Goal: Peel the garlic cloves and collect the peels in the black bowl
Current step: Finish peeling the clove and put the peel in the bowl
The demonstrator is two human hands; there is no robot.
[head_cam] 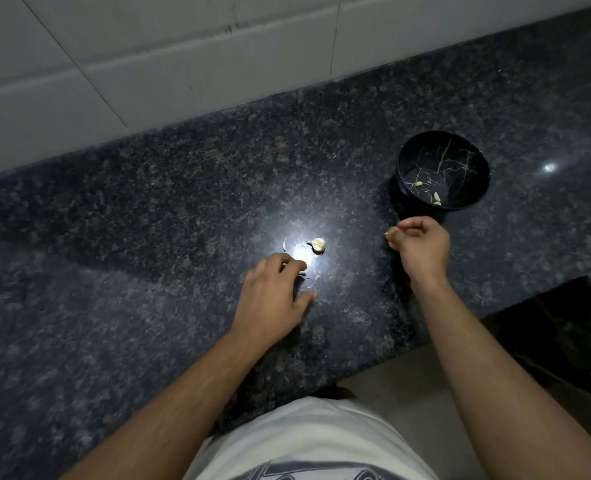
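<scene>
Just beyond our right hand [422, 245], which pinches a garlic piece [389, 232], sits the black bowl [441, 169], handy for peels; our left hand [271, 296] reaches with loose fingers toward scraps [313, 277].

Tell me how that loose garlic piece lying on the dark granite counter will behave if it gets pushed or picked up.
The small pale garlic piece is probably very light and would skid on the glossy speckled granite counter. Its lumpy, pointed shape suggests it would wobble or pivot rather than roll straight. Its skin looks papery, so it may flake when pinched.
</scene>
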